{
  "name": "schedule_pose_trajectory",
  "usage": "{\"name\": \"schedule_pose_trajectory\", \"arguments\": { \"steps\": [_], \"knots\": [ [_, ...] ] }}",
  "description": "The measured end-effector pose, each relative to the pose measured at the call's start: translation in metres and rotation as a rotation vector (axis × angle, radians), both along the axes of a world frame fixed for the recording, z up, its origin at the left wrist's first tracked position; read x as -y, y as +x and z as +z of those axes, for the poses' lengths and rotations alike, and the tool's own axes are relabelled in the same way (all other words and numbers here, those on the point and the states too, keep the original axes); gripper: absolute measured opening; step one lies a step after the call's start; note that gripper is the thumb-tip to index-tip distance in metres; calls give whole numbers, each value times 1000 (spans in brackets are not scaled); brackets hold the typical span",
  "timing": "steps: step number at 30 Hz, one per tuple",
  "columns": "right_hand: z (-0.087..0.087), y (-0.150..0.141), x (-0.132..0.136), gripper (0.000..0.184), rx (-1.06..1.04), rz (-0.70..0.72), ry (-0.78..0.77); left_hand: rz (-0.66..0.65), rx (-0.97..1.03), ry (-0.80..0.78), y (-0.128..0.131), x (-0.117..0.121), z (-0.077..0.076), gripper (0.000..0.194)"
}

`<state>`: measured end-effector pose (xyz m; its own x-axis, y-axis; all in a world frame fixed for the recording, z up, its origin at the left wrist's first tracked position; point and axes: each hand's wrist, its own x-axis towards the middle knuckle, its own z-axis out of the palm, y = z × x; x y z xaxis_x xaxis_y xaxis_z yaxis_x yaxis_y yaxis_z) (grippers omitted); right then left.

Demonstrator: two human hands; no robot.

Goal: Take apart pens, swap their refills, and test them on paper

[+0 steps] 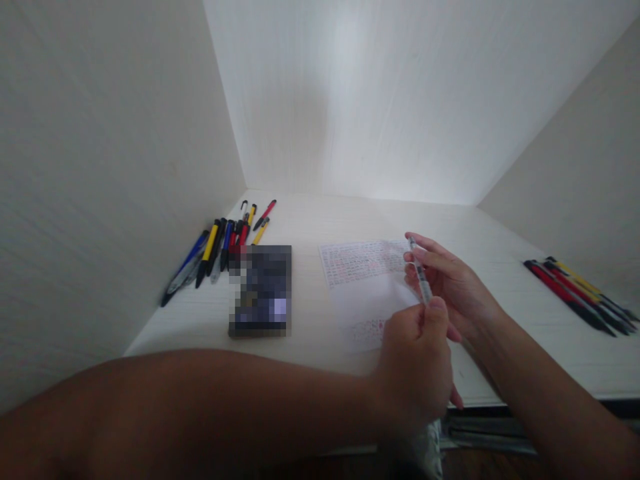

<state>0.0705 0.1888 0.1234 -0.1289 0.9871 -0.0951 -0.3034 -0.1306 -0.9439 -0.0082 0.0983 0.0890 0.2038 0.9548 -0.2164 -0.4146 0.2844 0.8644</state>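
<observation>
A clear-barrelled pen (421, 275) is held slantwise in both my hands above the desk. My left hand (417, 350) grips its lower end, thumb pressed along the barrel and fingers curled round. Around the upper part, the fingers of my right hand (453, 280) pinch the pen near its far tip. Under the hands lies a sheet of paper (357, 300), covered with lines of small dark and red writing at the top and more marks near its lower edge. My hands hide the sheet's right side.
Left of the paper lies a dark, blurred-out rectangular object (265, 290). Several pens (220, 247) in yellow, red, blue and black cluster by the left wall. Another group of pens (583, 293) lies at the right. White panels enclose the desk (310, 220) at the back and sides.
</observation>
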Motion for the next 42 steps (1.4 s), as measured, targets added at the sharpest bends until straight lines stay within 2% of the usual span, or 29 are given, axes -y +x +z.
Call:
{"name": "schedule_pose_trajectory", "arguments": {
  "steps": [5, 14, 17, 26, 38, 42],
  "knots": [
    [1, 1, 1, 39, -25, 9, -35, -17, 15, -25, -3, 0, 4, 47],
    [4, 2, 0, 29, -92, 55, -120, -13, 26, -5, 0, -1, -1, 49],
    [3, 0, 1, 25, -82, 44, -104, -11, 24, -9, 0, -1, -1, 49],
    [1, 1, 1, 38, -84, 69, -74, 0, 17, -24, -1, -1, 1, 48],
    [9, -1, 4, 26, -111, 85, -73, -10, 43, -45, -3, -1, 5, 49],
    [6, -2, 3, 30, -10, 82, -13, 14, 48, -37, -2, -2, 3, 49]
  ]
}}
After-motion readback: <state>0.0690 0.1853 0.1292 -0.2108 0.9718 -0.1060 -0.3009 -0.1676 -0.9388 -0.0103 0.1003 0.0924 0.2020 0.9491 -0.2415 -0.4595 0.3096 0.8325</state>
